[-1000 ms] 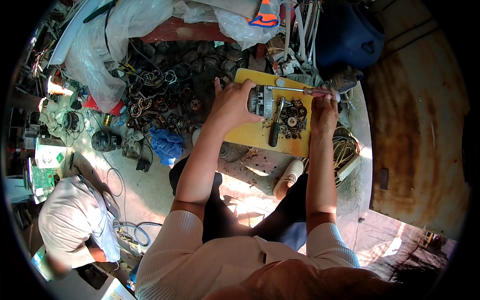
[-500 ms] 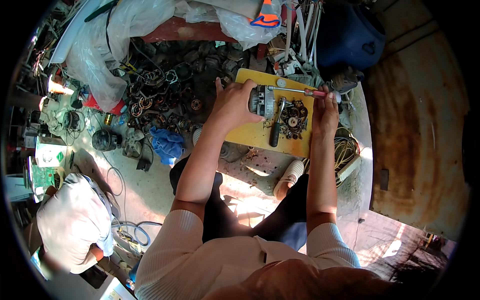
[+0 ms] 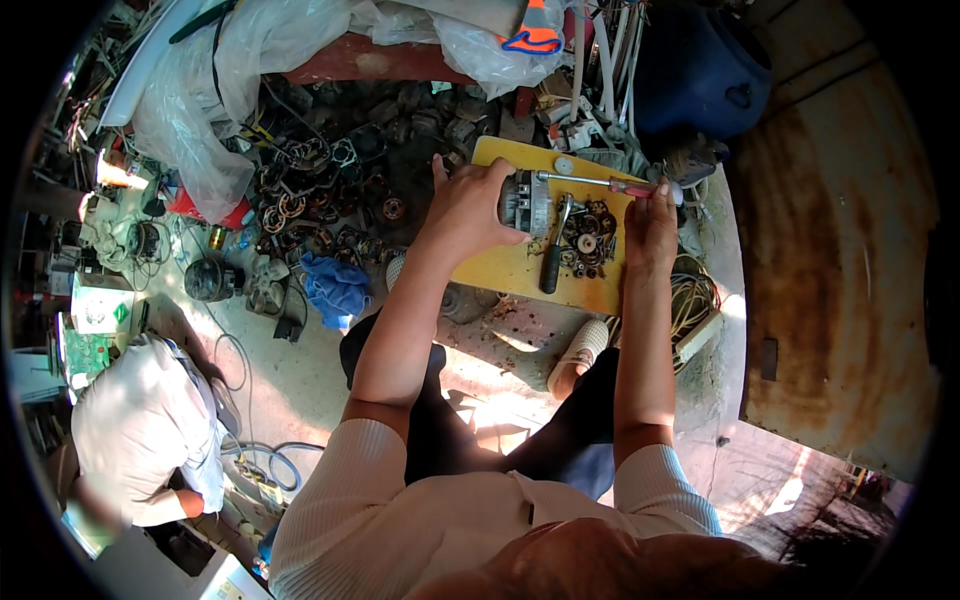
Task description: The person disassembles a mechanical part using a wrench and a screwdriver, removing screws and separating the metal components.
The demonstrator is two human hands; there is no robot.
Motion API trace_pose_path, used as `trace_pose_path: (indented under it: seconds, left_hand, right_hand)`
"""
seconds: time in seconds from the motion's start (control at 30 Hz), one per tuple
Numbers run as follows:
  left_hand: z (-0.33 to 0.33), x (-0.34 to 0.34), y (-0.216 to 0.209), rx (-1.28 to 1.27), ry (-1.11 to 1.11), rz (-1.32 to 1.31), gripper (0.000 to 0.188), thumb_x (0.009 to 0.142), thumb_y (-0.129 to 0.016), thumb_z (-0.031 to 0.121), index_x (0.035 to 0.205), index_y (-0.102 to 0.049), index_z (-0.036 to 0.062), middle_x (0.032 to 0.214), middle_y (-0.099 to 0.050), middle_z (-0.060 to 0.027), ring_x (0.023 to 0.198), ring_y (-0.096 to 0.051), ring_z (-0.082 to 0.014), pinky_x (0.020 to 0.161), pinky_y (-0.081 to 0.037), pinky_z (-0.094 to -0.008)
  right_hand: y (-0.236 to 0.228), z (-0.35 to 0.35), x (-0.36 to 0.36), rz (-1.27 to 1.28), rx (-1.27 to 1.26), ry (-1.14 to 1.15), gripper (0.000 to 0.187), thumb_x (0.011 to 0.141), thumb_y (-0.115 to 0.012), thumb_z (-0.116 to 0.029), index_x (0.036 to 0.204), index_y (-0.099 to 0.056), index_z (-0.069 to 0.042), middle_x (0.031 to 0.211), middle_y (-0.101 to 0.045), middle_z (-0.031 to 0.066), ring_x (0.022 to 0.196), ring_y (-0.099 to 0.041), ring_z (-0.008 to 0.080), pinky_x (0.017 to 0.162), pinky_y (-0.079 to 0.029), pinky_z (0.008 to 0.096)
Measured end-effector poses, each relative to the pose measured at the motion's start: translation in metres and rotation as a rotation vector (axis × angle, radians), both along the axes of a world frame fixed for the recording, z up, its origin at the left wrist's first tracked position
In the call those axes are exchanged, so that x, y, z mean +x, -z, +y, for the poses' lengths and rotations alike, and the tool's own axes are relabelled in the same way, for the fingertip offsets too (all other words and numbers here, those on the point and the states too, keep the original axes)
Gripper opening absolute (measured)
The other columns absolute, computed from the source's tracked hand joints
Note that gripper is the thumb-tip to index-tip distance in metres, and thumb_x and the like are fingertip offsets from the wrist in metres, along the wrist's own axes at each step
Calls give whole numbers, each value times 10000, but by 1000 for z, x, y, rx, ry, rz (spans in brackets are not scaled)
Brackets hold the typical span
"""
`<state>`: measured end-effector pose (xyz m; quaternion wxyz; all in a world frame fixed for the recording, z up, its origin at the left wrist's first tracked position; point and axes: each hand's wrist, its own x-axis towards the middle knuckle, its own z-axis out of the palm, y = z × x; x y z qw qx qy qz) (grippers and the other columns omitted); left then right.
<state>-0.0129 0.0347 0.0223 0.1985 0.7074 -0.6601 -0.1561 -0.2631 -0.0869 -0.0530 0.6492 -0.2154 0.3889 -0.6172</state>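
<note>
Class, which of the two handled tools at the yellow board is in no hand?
The dark-handled tool with the metal head, lying on the yellow board beside the loose parts. The other, the red-handled screwdriver, is held in the right hand.

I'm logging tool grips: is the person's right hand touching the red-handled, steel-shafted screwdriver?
Touching. The head view shows the right hand holding the red-handled, steel-shafted screwdriver, its fingertips overlapping the handle with no gap.
</note>
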Motion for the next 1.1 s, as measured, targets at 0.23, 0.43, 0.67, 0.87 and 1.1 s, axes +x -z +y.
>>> trace_pose_path:
  seconds: [0.23, 0.43, 0.67, 0.87, 1.1]
  left_hand:
    - [0, 1, 1, 4, -5, -3, 816, 558, -871, 380, 1233, -498, 113, 1065, -627, -156, 1110, -577, -328, 1116, -137, -655]
    - [1, 2, 4, -3, -6, -7, 827, 558, -870, 386, 1245, -497, 115, 1073, -628, -153, 1120, -572, -325, 1116, -134, -659]
    - [0, 2, 1, 14, -10, -16, 832, 555, -869, 384, 1252, -496, 123, 1069, -627, -141, 1120, -570, -319, 1115, -128, -663]
    - [1, 1, 2, -3, -10, -17, 816, 562, -868, 360, 1251, -499, 126, 1063, -627, -128, 1119, -569, -308, 1119, -125, -657]
    - [1, 1, 4, -4, -12, -22, 832, 559, -867, 367, 1260, -491, 123, 1100, -623, -132, 1146, -557, -310, 1122, -121, -651]
  right_hand:
    - [-10, 7, 12, -84, -184, 18, 337, 999, -522, -179, 1293, -479, -18, 1258, -576, 116, 1132, -571, 214, 1020, -444, 381]
    - [-27, 21, 21, 71, 37, 52, 349, 948, -630, -296, 1243, -535, -137, 1165, -618, 41, 1004, -588, 121, 821, -437, 267]
    - [-3, 7, 6, 38, -48, 9, 262, 938, -649, -255, 1150, -573, -120, 1039, -643, -9, 887, -580, 83, 698, -411, 239]
    - [-11, 9, 13, -36, -147, 4, 273, 962, -605, -187, 1208, -541, -86, 1116, -629, 18, 957, -589, 110, 794, -435, 265]
    - [-21, 18, 21, 30, -7, 39, 279, 936, -650, -274, 1181, -545, -191, 1075, -629, -25, 992, -589, 104, 847, -430, 306]
